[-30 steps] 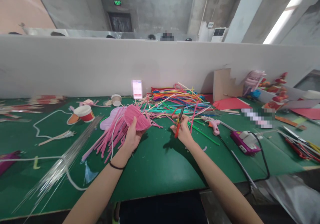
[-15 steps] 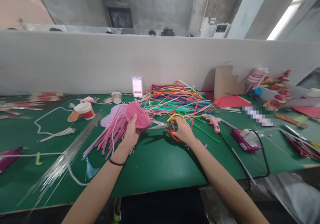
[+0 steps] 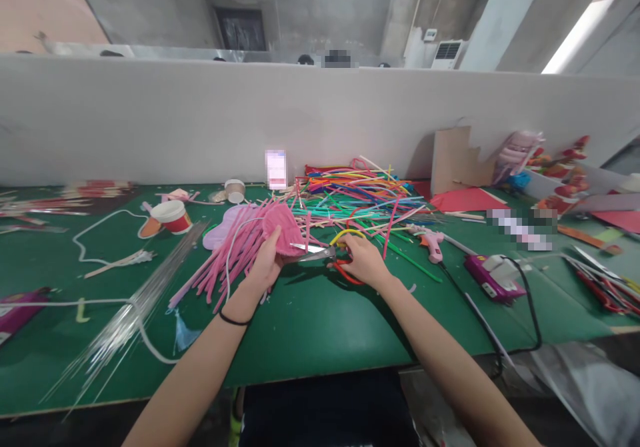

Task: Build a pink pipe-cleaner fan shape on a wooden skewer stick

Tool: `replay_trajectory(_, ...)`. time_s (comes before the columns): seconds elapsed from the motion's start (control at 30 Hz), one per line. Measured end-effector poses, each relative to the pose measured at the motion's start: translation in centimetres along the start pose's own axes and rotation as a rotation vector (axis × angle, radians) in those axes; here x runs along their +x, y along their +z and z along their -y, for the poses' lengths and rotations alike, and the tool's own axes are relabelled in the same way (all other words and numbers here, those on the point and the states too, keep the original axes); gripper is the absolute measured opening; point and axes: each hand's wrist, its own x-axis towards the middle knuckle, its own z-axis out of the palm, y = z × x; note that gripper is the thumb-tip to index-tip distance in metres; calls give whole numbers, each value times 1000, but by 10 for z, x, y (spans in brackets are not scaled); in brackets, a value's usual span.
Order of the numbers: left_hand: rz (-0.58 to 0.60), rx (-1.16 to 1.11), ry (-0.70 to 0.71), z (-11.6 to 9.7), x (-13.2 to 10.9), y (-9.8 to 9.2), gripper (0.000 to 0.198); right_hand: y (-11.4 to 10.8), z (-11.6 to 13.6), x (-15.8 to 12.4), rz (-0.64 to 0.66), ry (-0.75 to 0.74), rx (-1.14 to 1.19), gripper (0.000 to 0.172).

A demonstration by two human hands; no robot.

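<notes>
My left hand (image 3: 267, 264) grips a pink fuzzy pad (image 3: 281, 228), which looks made of pipe cleaners laid side by side. In my right hand (image 3: 366, 258) are scissors (image 3: 320, 254) with one yellow and one red handle loop. Their blades are parted a little and reach the pad's right edge, one blade lying over its face. A bundle of loose pink pipe cleaners (image 3: 215, 270) lies under and to the left of my left hand. Beyond both hands spreads a heap of pipe cleaners (image 3: 360, 187) in many colours.
A paper cup (image 3: 173, 217), thin wires (image 3: 135, 307) and a blue tassel (image 3: 183, 332) lie left. To the right are a pink glue gun (image 3: 434, 245), a purple power strip (image 3: 493, 280) with a black cord, and more cutting tools (image 3: 600, 284). A lit phone (image 3: 277, 169) stands against the partition.
The pink pad has shifted slightly right and down, with its face turned. The scissors' blades now overlap its right edge, where before they pointed at its lower right corner.
</notes>
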Motion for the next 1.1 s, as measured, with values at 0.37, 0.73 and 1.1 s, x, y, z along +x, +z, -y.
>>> replay_trajectory(0.37, 37, 29, -29, -4, -5, 3, 30, 1, 3, 0, 38, 13, 31, 40)
replay_trajectory(0.73, 18, 56, -12, -2, -5, 2, 28, 2, 2, 1, 56, 38, 33, 38)
replay_trajectory(1.1, 30, 98, -10, -2, -5, 1, 37, -1, 6, 1, 89, 73, -55, 33)
